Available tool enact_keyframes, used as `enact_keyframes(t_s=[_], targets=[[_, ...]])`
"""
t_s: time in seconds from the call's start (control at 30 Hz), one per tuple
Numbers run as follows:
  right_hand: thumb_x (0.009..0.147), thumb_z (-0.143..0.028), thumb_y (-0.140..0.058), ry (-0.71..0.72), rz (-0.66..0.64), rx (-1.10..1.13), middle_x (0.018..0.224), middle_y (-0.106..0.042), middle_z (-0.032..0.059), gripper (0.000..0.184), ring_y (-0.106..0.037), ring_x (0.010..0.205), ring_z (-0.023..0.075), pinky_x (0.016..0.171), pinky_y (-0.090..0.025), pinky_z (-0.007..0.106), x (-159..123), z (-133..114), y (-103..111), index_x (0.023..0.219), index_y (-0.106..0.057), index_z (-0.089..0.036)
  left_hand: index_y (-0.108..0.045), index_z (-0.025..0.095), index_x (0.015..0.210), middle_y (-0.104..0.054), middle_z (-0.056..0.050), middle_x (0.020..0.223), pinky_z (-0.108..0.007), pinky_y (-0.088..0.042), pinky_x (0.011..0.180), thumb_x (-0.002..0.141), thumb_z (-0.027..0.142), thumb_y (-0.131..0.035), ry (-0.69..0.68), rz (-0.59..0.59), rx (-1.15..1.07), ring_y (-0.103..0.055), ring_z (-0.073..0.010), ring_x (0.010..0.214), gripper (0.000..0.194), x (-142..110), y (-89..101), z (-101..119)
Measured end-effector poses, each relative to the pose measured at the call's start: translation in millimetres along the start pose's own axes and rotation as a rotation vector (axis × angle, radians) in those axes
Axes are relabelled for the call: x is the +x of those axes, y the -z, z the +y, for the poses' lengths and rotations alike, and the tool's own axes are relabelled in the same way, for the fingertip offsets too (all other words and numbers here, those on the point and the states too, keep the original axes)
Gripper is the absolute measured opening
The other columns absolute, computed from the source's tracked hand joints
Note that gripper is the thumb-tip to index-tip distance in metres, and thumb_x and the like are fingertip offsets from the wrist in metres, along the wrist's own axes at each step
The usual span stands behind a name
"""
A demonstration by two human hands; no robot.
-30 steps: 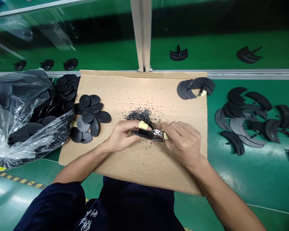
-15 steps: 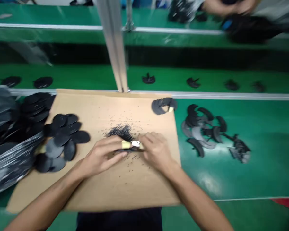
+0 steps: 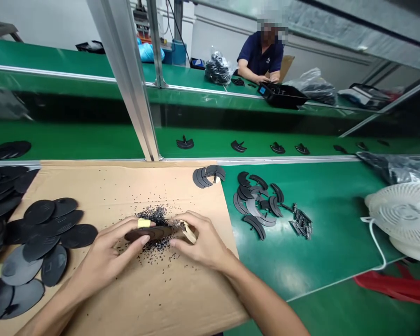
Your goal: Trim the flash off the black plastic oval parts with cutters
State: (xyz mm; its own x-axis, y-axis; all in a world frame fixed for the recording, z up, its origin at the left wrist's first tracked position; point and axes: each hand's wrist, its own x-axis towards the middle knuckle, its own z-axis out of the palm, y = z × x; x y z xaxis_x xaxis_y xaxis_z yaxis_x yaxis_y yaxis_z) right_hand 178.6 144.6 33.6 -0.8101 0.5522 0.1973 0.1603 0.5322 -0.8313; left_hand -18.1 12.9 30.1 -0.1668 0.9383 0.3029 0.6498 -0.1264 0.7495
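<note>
My left hand (image 3: 108, 249) pinches a thin black oval plastic plate (image 3: 150, 233) between thumb and fingers, its face tilted away from me. A yellow band wraps one finger. Closed round small nippers (image 3: 188, 233) with a pale handle is my right hand (image 3: 207, 240). Their metal head meets the plate's right end; the fingers partly hide the tool. Below and behind the plate, many tiny black plastic bits (image 3: 157, 214) lie heaped and scattered on the brown cardboard (image 3: 126, 303).
Black oval plates (image 3: 79, 235) overlap at left. Curved black pieces (image 3: 255, 226) and short black sticks (image 3: 302, 224) lie on the green table to the right, near a white fan (image 3: 402, 214). A metal post (image 3: 129, 79) rises ahead. Across the line a person (image 3: 261, 58) works beside a black bin (image 3: 283, 94).
The view has tilted up and swung right, bringing the fan and the person's upper body into sight. The plate between my hands now shows more of its face.
</note>
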Motion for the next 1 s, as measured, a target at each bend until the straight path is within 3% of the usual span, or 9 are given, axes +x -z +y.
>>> enact_keyframes(t_s=[0.1,0.27,0.43,0.53,0.6,0.67,0.77,0.83,1.0], targets=[[0.088,-0.032,-0.071,0.047,0.022,0.055,0.086,-0.068,0.0013,0.015,-0.061,0.078,0.0155,0.072,-0.046,0.028,-2,0,-4,0.096,-0.064,-0.021,-0.069,0.025,0.114,-0.072,-0.003,0.098,-0.023,-0.056,0.074,0.096,0.039,-0.060,0.009,-0.094,-0.090,-0.069,-0.0165,0.086,0.024,-1,-3.1,-2],[0.093,-0.019,-0.052,0.280,0.094,-0.131,0.081,-0.065,0.0034,0.011,-0.056,0.074,0.0167,0.067,-0.042,0.030,-5,5,-6,0.095,-0.063,-0.020,-0.073,0.021,0.111,-0.075,-0.007,0.103,-0.029,-0.056,0.088,0.105,0.043,-0.038,0.128,-0.227,-0.241,-0.070,-0.0197,0.097,0.042,17,16.2,-4],[0.087,-0.002,-0.046,0.488,0.132,-0.359,0.075,-0.063,0.0037,0.027,-0.053,0.070,0.0174,0.065,-0.037,0.031,8,6,-1,0.100,-0.062,-0.019,-0.073,0.014,0.104,-0.075,-0.007,0.100,-0.023,-0.053,0.079,0.095,0.028,-0.061,0.139,-0.595,-0.263,-0.069,-0.0166,0.089,0.020,53,44.1,9],[0.089,-0.004,-0.047,0.577,0.125,-0.407,0.079,-0.063,0.0059,0.024,-0.052,0.070,0.0181,0.064,-0.037,0.031,18,9,-1,0.104,-0.061,-0.017,-0.072,0.014,0.100,-0.075,-0.005,0.094,-0.022,-0.051,0.075,0.090,0.019,-0.067,0.092,-0.664,-0.087,-0.069,-0.0149,0.085,0.012,70,57.8,11],[0.091,-0.007,-0.049,0.581,0.131,-0.407,0.081,-0.063,0.0068,0.022,-0.052,0.072,0.0188,0.064,-0.038,0.031,20,10,-1,0.108,-0.061,-0.016,-0.073,0.016,0.096,-0.075,-0.004,0.092,-0.024,-0.050,0.080,0.090,0.017,-0.066,0.010,-0.610,0.122,-0.069,-0.0161,0.088,0.009,80,71.0,8],[0.092,-0.009,-0.050,0.550,0.149,-0.404,0.082,-0.062,0.0071,0.023,-0.053,0.074,0.0195,0.064,-0.039,0.031,20,11,-1,0.112,-0.060,-0.017,-0.074,0.017,0.093,-0.074,-0.005,0.092,-0.029,-0.050,0.086,0.092,0.017,-0.062,-0.023,-0.471,0.358,-0.068,-0.0187,0.093,0.012,94,90.3,-1],[0.092,-0.009,-0.050,0.495,0.160,-0.404,0.083,-0.063,0.0078,0.023,-0.054,0.076,0.0208,0.064,-0.040,0.032,17,12,0,0.112,-0.060,-0.017,-0.075,0.018,0.094,-0.075,-0.006,0.103,-0.034,-0.049,0.095,0.090,0.017,-0.062,0.134,-0.165,0.637,-0.065,-0.0223,0.105,0.014,125,125.0,-32],[0.091,-0.009,-0.051,0.478,0.148,-0.408,0.084,-0.064,0.0079,0.024,-0.055,0.076,0.0213,0.065,-0.041,0.033,14,13,-1,0.110,-0.061,-0.018,-0.075,0.018,0.096,-0.074,-0.006,0.111,-0.036,-0.047,0.104,0.088,0.017,-0.066,0.255,-0.006,0.708,-0.063,-0.0236,0.113,0.013,148,143.4,-59],[0.083,-0.004,-0.053,0.466,0.135,-0.459,0.084,-0.065,0.0069,0.028,-0.055,0.077,0.0213,0.067,-0.042,0.033,10,14,-4,0.106,-0.062,-0.018,-0.070,0.015,0.106,-0.070,-0.009,0.113,-0.042,-0.053,0.099,0.095,0.027,-0.063,0.347,0.136,0.735,-0.065,-0.0228,0.108,0.017,176,157.4,-113]])
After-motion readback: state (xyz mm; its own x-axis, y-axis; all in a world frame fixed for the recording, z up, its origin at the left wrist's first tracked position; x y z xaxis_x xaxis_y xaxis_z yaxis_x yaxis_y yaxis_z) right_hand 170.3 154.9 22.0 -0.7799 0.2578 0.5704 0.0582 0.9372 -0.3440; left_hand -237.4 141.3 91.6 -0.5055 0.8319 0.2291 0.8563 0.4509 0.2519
